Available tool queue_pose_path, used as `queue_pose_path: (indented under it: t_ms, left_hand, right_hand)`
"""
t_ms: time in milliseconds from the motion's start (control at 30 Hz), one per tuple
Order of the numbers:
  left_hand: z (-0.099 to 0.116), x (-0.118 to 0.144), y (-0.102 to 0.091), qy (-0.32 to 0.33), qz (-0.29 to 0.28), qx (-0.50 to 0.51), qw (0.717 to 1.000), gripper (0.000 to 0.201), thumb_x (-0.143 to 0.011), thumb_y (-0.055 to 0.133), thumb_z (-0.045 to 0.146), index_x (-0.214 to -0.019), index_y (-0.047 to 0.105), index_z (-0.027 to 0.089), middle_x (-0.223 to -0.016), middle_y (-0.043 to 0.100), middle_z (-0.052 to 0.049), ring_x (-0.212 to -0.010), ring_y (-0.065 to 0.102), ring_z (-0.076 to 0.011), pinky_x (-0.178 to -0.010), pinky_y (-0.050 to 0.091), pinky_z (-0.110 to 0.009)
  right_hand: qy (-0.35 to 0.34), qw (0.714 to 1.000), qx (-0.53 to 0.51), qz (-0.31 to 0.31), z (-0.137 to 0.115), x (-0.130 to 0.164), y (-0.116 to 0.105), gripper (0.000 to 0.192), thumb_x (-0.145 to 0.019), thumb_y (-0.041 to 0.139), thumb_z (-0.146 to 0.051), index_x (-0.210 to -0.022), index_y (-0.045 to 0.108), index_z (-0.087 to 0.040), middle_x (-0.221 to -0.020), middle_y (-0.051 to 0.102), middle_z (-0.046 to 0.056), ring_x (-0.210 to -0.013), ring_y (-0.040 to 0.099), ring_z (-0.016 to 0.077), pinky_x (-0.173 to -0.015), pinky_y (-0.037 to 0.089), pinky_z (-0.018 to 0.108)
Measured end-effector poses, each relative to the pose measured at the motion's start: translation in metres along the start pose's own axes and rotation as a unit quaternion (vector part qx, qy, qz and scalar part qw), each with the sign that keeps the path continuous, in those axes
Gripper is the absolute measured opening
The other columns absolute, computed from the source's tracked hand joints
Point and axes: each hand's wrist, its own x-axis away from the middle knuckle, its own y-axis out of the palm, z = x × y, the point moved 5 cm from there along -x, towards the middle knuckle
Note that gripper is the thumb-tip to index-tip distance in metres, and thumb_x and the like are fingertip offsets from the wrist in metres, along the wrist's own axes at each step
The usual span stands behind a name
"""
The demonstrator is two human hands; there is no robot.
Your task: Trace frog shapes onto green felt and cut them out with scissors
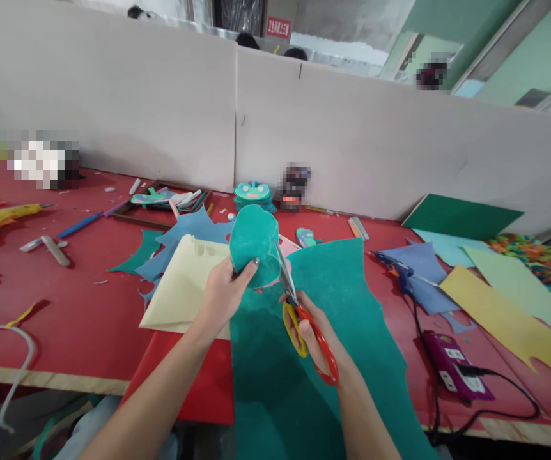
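Teal piece [255,235] held over bench [93,306] | left grip [222,281]: pinching it | right grip [324,324]: closed round scissors [291,295], blades by its edge | risk: loose pinch could twist it, causing a nick

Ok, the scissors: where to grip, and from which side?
Probably by the red and yellow handle loops, from the near side: the loops lie nearest, while the blades point away, close beside the green cutout. The right hand grips there.
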Motion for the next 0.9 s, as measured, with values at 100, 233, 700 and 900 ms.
queue_pose_path:
  t_ms: [100,233,700,900]
  left_hand:
    - [-0.001,0.000,0.000,-0.005,-0.001,-0.011,1.000,0.030,-0.079,0.052,0.043,-0.081,0.065,0.016,-0.078,0.069,-0.004,-0.069,0.061,-0.0185,-0.063,0.045,-0.028]
    - [-0.002,0.000,0.000,-0.015,-0.005,-0.017,1.000,0.032,-0.079,0.052,0.044,-0.081,0.065,0.015,-0.078,0.069,-0.004,-0.069,0.061,-0.0187,-0.061,0.046,-0.027]
    - [-0.008,-0.004,0.001,-0.029,-0.040,0.035,0.998,0.030,-0.078,0.053,0.045,-0.078,0.062,0.016,-0.070,0.067,-0.002,-0.060,0.061,-0.0162,-0.056,0.048,-0.027]
    - [0.000,-0.001,-0.003,-0.004,0.001,0.046,0.999,0.026,-0.081,0.052,0.040,-0.085,0.064,0.018,-0.086,0.070,-0.002,-0.080,0.063,-0.0182,-0.071,0.049,-0.027]
  right_hand:
    - [0.004,1.000,-0.003,-0.005,0.002,0.000,0.001,0.063,-0.072,0.040,-0.075,-0.107,0.044,-0.023,-0.069,0.042,-0.002,-0.045,0.029,0.0058,-0.040,0.028,0.020]
    - [-0.007,1.000,0.003,-0.005,0.006,0.001,-0.001,0.060,-0.074,0.041,-0.073,-0.106,0.044,-0.023,-0.068,0.040,-0.002,-0.046,0.027,0.0060,-0.039,0.027,0.019]
    - [0.001,0.998,0.046,-0.035,0.004,0.000,-0.002,0.052,-0.080,0.042,-0.067,-0.104,0.044,-0.022,-0.067,0.039,-0.003,-0.047,0.029,0.0062,-0.040,0.028,0.019]
    - [-0.018,0.999,0.039,-0.014,0.007,0.001,-0.003,0.050,-0.080,0.044,-0.065,-0.103,0.046,-0.021,-0.064,0.038,-0.004,-0.046,0.028,0.0059,-0.039,0.025,0.019]
